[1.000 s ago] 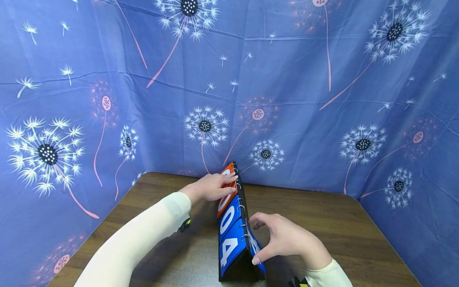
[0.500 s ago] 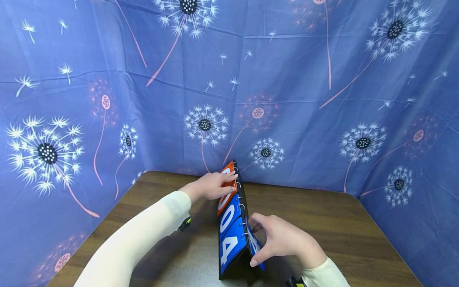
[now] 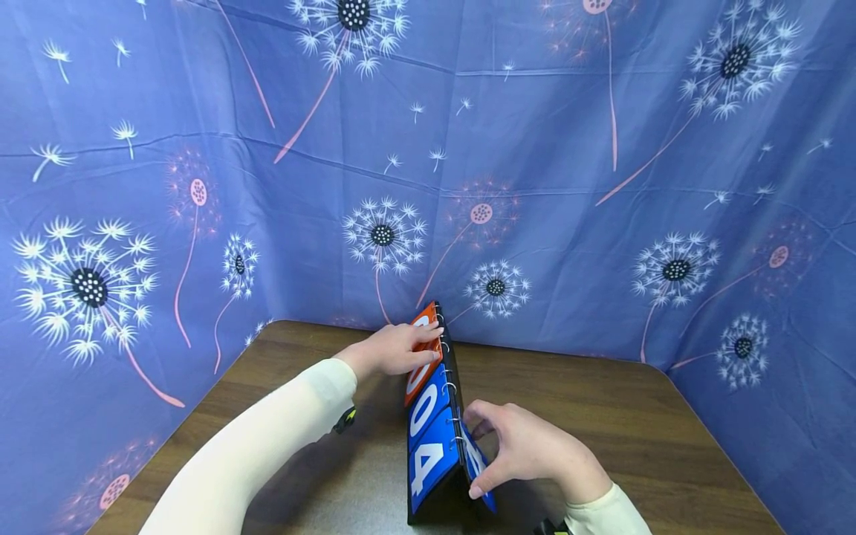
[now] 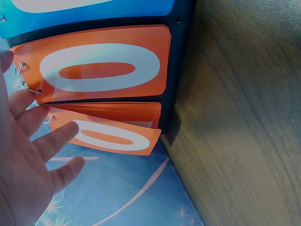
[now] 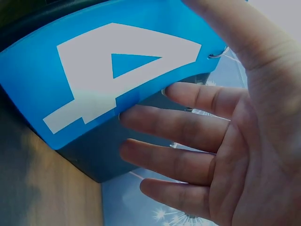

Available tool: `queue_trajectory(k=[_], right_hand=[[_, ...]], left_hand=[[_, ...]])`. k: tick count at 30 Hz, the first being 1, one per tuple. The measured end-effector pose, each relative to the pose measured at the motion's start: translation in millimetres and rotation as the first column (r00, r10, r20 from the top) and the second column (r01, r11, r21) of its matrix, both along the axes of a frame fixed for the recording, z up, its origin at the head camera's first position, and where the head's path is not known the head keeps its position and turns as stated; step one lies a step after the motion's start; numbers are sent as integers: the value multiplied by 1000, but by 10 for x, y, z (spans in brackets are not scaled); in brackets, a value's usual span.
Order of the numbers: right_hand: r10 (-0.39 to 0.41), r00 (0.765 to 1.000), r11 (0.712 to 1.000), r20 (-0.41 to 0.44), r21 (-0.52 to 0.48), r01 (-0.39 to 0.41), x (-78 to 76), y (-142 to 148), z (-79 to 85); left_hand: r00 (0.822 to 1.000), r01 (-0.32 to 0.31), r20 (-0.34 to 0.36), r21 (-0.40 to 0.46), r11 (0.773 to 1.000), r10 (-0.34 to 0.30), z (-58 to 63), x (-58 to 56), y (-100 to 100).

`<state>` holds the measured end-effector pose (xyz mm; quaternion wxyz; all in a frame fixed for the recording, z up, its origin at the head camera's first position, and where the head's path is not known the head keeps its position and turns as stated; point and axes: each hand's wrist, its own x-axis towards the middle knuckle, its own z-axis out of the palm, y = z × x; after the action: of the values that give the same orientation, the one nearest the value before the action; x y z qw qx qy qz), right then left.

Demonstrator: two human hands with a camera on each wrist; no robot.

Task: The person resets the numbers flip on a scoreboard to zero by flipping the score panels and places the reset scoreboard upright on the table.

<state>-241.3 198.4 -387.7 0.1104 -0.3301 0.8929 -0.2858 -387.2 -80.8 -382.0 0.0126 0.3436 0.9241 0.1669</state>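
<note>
A black flip scoreboard (image 3: 456, 383) with ring-bound number cards stands like a tent on the table, long side running away from me. My left hand (image 3: 400, 349) rests over its far end, fingers fairly straight across the top edge. In the left wrist view those fingers overlap a tilted orange 0 card (image 4: 106, 137), beside a flatter orange 0 card (image 4: 162, 56). At the near end, my right hand (image 3: 538, 449) holds a blue 4 card (image 5: 35, 70) by its edges between thumb and fingertips. That card bows and stands off the black board (image 5: 99, 157).
The left face carries a blue 0 card (image 3: 436, 394) and another blue 4 card (image 3: 438, 479). Wooden tabletop (image 3: 602, 397) extends on both sides. A blue dandelion-print cloth (image 3: 548, 238) hangs behind and at the sides.
My right thumb and fingers have drawn slightly closer around the blue 4 card, and its lower end now stands further off the board. My left hand has stayed in place.
</note>
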Motion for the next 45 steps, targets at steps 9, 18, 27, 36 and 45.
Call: queue_trajectory(k=[9,18,27,36,45], right_hand=[[-29,1000,999,-4,39,30,32,33,60],[-43,999,998,-8,42,43,33,94,86],[-41,999,998,-2,43,41,8,116,107],[26,996,998,89,-66,-20,-171,328,13],[247,932,866,264,-492,-90,-403,715,-64]], left_hand=[[1000,0,-3,18,1000,0,-26,-13,5],[999,-2,-47,23,1000,3,-57,-19,9],[997,5,-84,28,1000,-2,-74,-32,0],[996,-6,-86,19,1000,7,-86,-31,5],[997,-11,-77,13,1000,12,-86,-26,3]])
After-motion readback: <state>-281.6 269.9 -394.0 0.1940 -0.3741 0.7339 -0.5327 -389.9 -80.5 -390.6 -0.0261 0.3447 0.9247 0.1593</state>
